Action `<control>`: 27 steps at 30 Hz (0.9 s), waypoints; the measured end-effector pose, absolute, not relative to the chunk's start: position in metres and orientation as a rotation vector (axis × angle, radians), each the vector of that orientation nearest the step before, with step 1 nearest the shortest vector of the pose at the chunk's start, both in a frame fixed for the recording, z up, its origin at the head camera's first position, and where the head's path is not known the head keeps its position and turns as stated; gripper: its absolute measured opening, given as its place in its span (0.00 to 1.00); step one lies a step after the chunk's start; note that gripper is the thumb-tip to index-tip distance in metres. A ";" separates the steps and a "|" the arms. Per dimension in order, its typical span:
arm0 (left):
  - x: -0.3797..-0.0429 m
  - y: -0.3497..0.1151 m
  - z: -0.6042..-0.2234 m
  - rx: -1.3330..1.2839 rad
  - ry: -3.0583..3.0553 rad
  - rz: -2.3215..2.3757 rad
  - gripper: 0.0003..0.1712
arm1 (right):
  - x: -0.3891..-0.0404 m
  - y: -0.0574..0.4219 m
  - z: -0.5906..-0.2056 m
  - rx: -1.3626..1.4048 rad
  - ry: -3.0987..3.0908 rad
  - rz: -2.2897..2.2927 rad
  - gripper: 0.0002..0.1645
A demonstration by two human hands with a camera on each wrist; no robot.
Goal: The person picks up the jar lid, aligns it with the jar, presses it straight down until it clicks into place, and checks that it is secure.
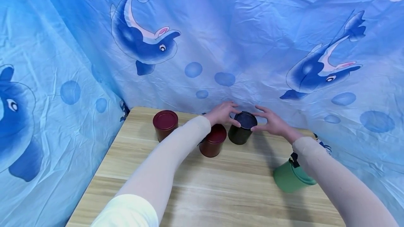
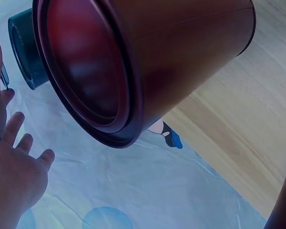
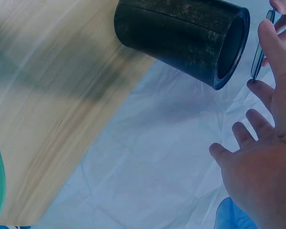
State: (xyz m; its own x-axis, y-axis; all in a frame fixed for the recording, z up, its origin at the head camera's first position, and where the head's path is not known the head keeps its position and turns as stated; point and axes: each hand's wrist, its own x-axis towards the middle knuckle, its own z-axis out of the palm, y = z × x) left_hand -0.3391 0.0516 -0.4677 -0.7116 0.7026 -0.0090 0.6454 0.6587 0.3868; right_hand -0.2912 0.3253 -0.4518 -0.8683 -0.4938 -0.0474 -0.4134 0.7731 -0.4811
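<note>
Both hands are at the black can (image 1: 238, 136) near the back of the table. Fingers of the left hand (image 1: 222, 113) and right hand (image 1: 273, 122) pinch opposite edges of a dark round lid (image 3: 258, 59). In the right wrist view the lid is apart from the can's open rim, seen nearly edge-on. The right hand's other fingers are spread. Under the left wrist stands a dark red can (image 1: 212, 146) with its lid on; it fills much of the left wrist view.
Another dark red can (image 1: 165, 125) stands at the back left of the wooden table (image 1: 221, 199). A green can (image 1: 288, 178) is at the right, partly behind the right forearm. A blue dolphin-print cloth (image 1: 202, 45) hangs close behind the table.
</note>
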 end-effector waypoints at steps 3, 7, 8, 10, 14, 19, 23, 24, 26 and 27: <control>-0.341 0.052 -0.466 1.138 2.724 0.531 0.41 | -0.293 0.326 -0.450 -0.709 2.795 -0.694 0.45; -0.342 0.053 -0.465 1.122 2.727 0.511 0.41 | -0.295 0.327 -0.449 -0.687 2.792 -0.682 0.45; -0.342 0.053 -0.464 1.114 2.727 0.506 0.42 | -0.296 0.327 -0.449 -0.685 2.792 -0.681 0.45; -0.343 0.054 -0.464 1.103 2.725 0.504 0.42 | -0.297 0.327 -0.449 -0.683 2.794 -0.675 0.45; -0.344 0.054 -0.464 1.094 2.725 0.505 0.42 | -0.298 0.327 -0.449 -0.685 2.800 -0.669 0.45; -0.345 0.056 -0.466 1.091 2.727 0.496 0.42 | -0.299 0.328 -0.449 -0.683 2.794 -0.664 0.46; -0.347 0.057 -0.468 1.089 2.726 0.490 0.42 | -0.300 0.328 -0.450 -0.687 2.787 -0.672 0.45; -0.347 0.058 -0.469 1.093 2.727 0.485 0.42 | -0.300 0.328 -0.451 -0.692 2.787 -0.674 0.45; -0.347 0.058 -0.470 1.094 2.734 0.474 0.42 | -0.301 0.329 -0.453 -0.701 2.787 -0.679 0.45; -0.348 0.059 -0.471 1.094 2.736 0.468 0.43 | -0.302 0.329 -0.455 -0.707 2.786 -0.682 0.45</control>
